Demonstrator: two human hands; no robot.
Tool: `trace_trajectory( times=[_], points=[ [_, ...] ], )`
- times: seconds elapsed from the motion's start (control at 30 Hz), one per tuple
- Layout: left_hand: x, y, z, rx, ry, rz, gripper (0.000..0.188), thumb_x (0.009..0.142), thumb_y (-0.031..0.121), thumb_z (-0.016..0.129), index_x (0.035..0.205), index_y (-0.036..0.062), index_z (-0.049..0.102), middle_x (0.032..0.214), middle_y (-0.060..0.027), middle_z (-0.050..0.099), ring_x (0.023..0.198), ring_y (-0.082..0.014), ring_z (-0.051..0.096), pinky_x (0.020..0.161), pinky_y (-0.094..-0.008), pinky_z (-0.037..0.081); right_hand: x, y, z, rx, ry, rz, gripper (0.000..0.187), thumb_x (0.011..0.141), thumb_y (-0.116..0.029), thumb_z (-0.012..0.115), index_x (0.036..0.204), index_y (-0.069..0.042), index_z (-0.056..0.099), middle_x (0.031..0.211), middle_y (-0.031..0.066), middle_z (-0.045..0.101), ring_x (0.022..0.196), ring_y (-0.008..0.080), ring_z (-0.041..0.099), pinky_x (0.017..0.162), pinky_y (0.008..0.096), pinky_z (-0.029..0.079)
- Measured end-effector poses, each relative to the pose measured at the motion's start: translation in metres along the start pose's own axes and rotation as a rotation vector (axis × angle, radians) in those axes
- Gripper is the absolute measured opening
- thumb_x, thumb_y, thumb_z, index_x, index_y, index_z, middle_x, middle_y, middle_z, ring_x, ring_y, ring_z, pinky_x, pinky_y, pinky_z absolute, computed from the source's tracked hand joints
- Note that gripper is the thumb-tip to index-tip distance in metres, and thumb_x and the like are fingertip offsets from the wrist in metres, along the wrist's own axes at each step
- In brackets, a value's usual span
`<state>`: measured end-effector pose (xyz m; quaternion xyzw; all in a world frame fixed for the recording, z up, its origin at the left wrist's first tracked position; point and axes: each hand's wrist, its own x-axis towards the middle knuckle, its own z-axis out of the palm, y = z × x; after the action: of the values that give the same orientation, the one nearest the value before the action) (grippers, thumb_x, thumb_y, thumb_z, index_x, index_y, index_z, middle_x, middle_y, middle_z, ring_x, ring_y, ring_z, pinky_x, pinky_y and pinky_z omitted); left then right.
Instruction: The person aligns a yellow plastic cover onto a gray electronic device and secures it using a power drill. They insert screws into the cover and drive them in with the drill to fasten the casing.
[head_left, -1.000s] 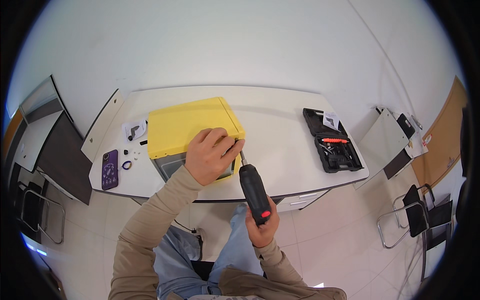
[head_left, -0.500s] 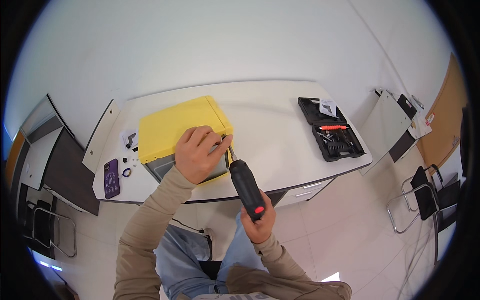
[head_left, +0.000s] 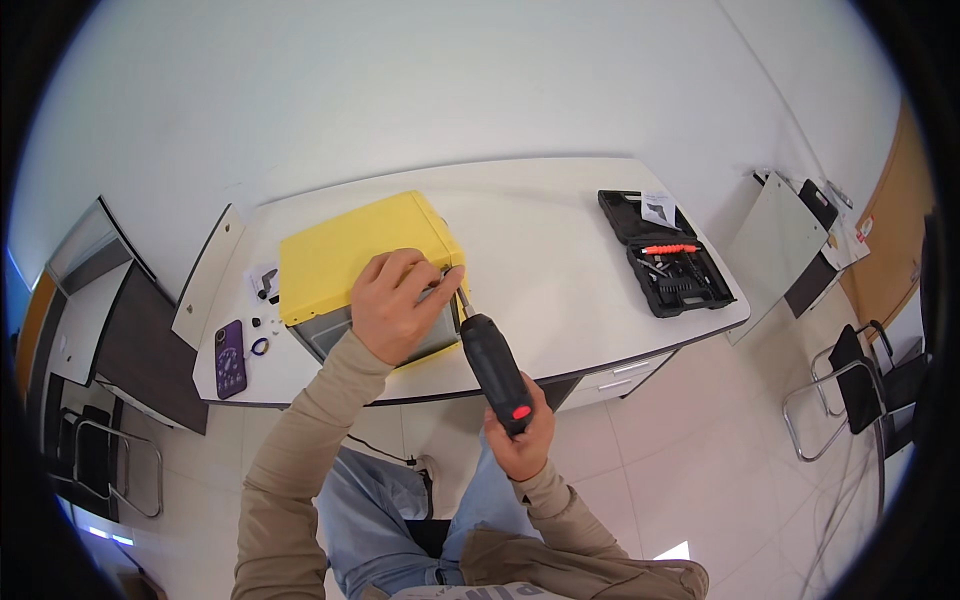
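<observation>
A yellow metal box [head_left: 350, 245] with a grey front stands on the left half of the white table. My right hand [head_left: 522, 440] grips the rear end of a black cordless screwdriver [head_left: 490, 362] with a red spot on its back. Its metal bit points away from me to the box's upper right front corner. At that corner my left hand [head_left: 395, 310] rests over the box's edge, thumb and fingers pinched around the bit's tip. What the left fingertips hold is hidden or too small to make out.
An open black tool case [head_left: 690, 280] with bits and an orange flexible shaft [head_left: 672, 249] lies at the table's right end. On the left are a purple phone [head_left: 230, 358], a small blue-and-yellow ring [head_left: 260, 346], small black parts and a leaflet. Chairs and desks stand on both sides.
The view has shifted slightly. Both hands and the screwdriver keep nearly the same place at the box's corner.
</observation>
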<state>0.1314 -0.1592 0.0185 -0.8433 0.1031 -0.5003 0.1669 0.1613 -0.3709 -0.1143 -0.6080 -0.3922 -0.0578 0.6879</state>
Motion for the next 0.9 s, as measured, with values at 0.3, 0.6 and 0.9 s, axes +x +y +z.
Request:
trace_trajectory(
  times=[0.3,0.6,0.9],
  points=[
    [-0.0021,0.0000,0.0007,0.015,0.018,-0.010,0.036,0.064,0.012,0.068,0.099,0.0129,0.076,0.083,0.0018,0.058,0.083,-0.0197,0.060,0.067,-0.0338,0.048,0.0011,0.0049,-0.0017,-0.008,-0.012,-0.022,0.056,0.082,0.001,0.069,0.133,0.009,0.047,0.100,0.0147,0.069,0.087,0.0172,0.067,0.080,0.0299,0.053],
    [-0.0038,0.0004,0.0006,0.003,0.039,-0.020,0.037,0.062,0.011,0.068,0.099,0.0114,0.075,0.086,0.0012,0.060,0.084,-0.0199,0.061,0.066,-0.0336,0.048,0.0014,0.0006,-0.0054,0.012,-0.035,0.031,0.054,0.083,0.002,0.067,0.133,0.009,0.046,0.100,0.0154,0.070,0.090,0.0175,0.068,0.083,0.0298,0.054],
    [-0.0065,-0.0003,0.0021,-0.006,0.038,-0.021,0.038,0.063,0.011,0.068,0.100,0.0117,0.075,0.085,0.0015,0.059,0.085,-0.0200,0.060,0.068,-0.0341,0.049,0.0015,-0.0001,-0.0056,-0.035,-0.027,-0.006,0.054,0.083,0.002,0.066,0.132,0.009,0.047,0.100,0.0159,0.070,0.089,0.0176,0.068,0.082,0.0301,0.054]
  ],
)
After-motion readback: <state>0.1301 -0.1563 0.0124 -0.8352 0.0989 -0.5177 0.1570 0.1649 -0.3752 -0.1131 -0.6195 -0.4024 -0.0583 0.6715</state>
